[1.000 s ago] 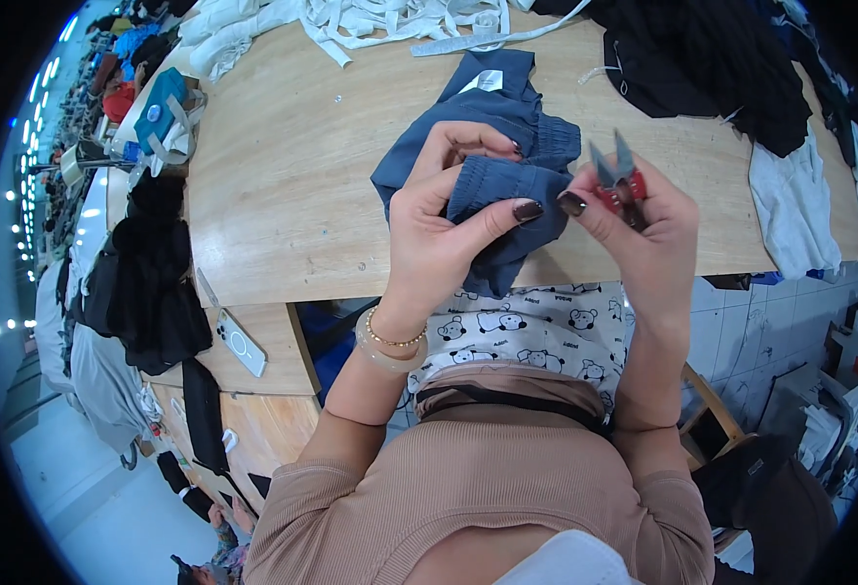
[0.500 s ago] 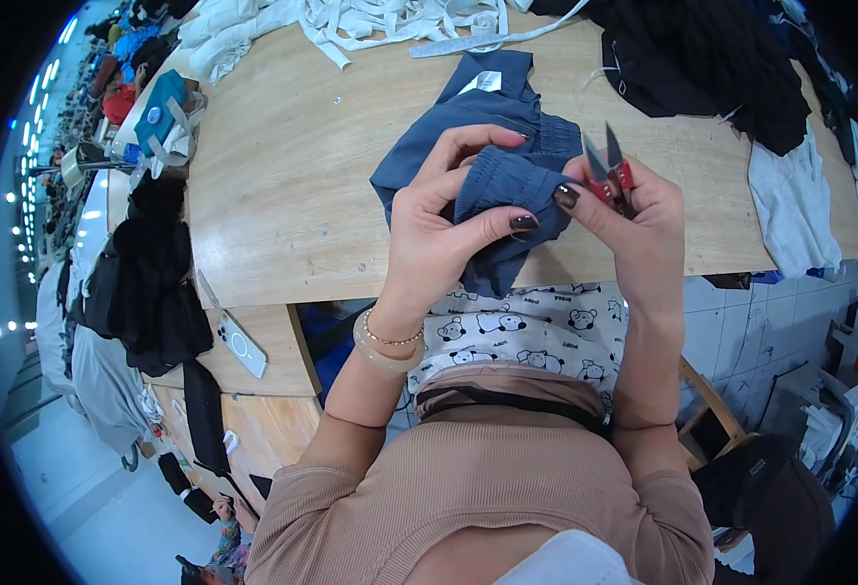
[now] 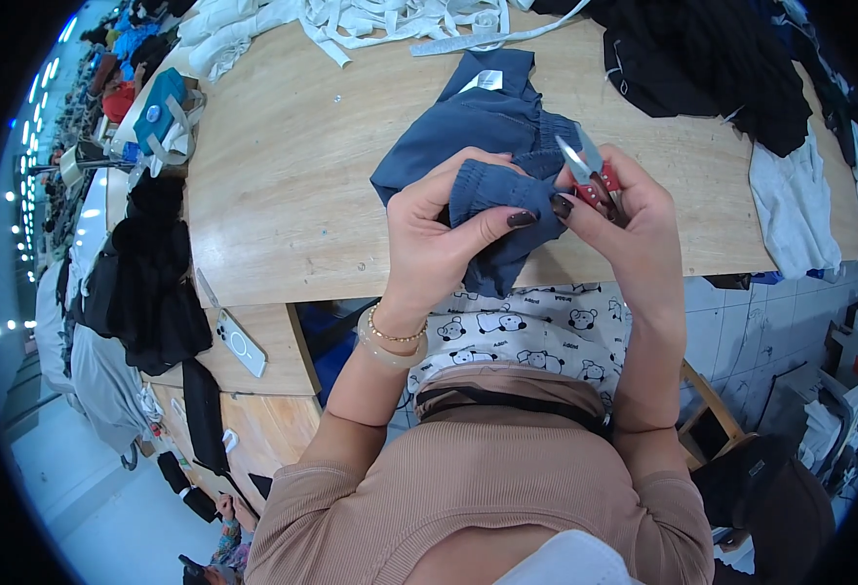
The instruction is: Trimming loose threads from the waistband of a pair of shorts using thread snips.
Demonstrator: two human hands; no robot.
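A blue garment (image 3: pixel 429 136) with a gathered elastic edge and a white label lies partly on the wooden table, its near part lifted and hanging over the front edge. My left hand (image 3: pixel 441 219) is closed around the gathered edge, thumb on top. In my right hand (image 3: pixel 634 210) rests a pair of red-handled thread snips (image 3: pixel 593 175), blades pointing up and to the left. The right thumb and fingertip also meet at the blue cloth's edge; whether they pinch a thread there is too small to tell.
White strips of fabric (image 3: pixel 390 24) and a tape measure (image 3: pixel 458 45) lie at the table's far side. Black garments (image 3: pixel 712 68) are heaped at the far right, with a white cloth (image 3: pixel 790 200) hanging over the edge. A phone (image 3: pixel 242 343) sits at the lower left, near black cloth (image 3: pixel 146 283).
The snips have tilted to the left, and their blades now lie closer to the blue garment. My right hand has shifted slightly left, while my left hand has lowered its upper fingers a little.
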